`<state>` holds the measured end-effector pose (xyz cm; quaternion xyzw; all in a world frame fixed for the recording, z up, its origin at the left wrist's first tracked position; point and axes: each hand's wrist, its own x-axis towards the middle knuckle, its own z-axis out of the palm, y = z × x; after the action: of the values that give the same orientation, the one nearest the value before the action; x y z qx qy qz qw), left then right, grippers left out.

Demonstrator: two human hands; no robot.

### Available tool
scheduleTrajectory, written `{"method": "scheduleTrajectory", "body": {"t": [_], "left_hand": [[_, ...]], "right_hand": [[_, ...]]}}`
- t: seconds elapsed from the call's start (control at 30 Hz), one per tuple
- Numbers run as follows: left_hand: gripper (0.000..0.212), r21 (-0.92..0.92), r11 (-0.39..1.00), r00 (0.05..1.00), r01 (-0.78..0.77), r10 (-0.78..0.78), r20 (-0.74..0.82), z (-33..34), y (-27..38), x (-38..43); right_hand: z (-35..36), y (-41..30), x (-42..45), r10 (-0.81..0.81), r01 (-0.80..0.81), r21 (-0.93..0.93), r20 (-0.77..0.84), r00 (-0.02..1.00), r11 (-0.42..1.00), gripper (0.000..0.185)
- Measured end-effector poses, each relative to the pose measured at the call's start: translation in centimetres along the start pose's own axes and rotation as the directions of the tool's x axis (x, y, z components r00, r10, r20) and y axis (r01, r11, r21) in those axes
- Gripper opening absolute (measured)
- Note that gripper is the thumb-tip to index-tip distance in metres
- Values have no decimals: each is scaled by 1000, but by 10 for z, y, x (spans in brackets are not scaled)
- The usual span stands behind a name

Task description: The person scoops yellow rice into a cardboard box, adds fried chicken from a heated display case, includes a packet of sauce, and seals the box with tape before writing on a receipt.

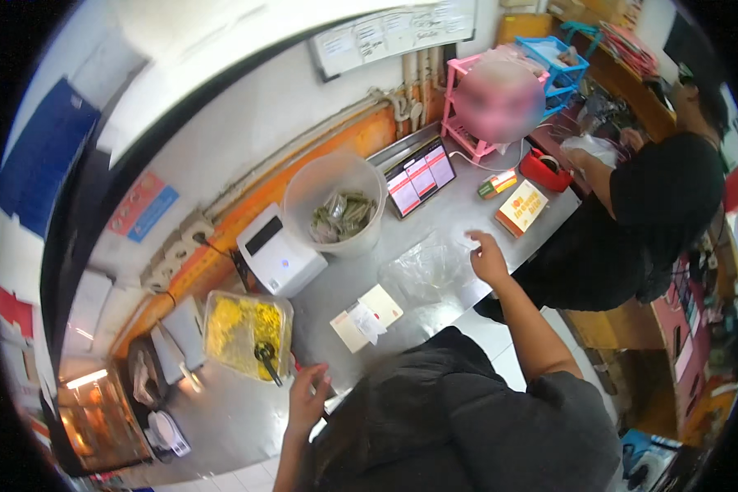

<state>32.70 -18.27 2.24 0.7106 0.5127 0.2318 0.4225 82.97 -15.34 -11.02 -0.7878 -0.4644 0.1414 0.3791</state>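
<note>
On the steel counter (326, 289) before me lies a flat clear plastic bag (421, 264). My right hand (489, 258) hovers at the bag's right side, fingers apart, holding nothing. My left hand (309, 390) is near the front edge, fingers spread and empty, just below a clear container of yellow food (227, 338) with a black-handled utensil (270, 363) in it. Between my hands, a cream flat carton (387, 301) lies with a white paper slip (366, 323) on top. A printed box (523, 208) stands beyond my right hand.
A translucent tub with green contents (292, 212), a white printer-like device (289, 264) and a tablet (421, 175) stand along the wall. A red tape dispenser (544, 171) and pink rack (448, 101) are at the right. A person in black (664, 178) works beside me, handling a white bag.
</note>
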Motion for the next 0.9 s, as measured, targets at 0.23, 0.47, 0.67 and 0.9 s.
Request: {"method": "scheduleTrajectory", "body": {"t": [0.23, 0.47, 0.67, 0.9], "left_hand": [[23, -63, 994, 990, 92, -98, -99, 26, 12, 43], [24, 138, 980, 990, 142, -138, -41, 98, 4, 78], [28, 235, 968, 985, 86, -118, 129, 129, 19, 94], [32, 348, 900, 946, 261, -310, 93, 132, 47, 108]], "right_hand": [[-60, 33, 127, 93, -92, 130, 0, 996, 987, 34], [-93, 143, 264, 258, -259, 8, -111, 960, 966, 34], [-110, 226, 293, 335, -260, 216, -506, 794, 941, 31], [-186, 270, 291, 481, -591, 35, -621, 619, 806, 36]]}}
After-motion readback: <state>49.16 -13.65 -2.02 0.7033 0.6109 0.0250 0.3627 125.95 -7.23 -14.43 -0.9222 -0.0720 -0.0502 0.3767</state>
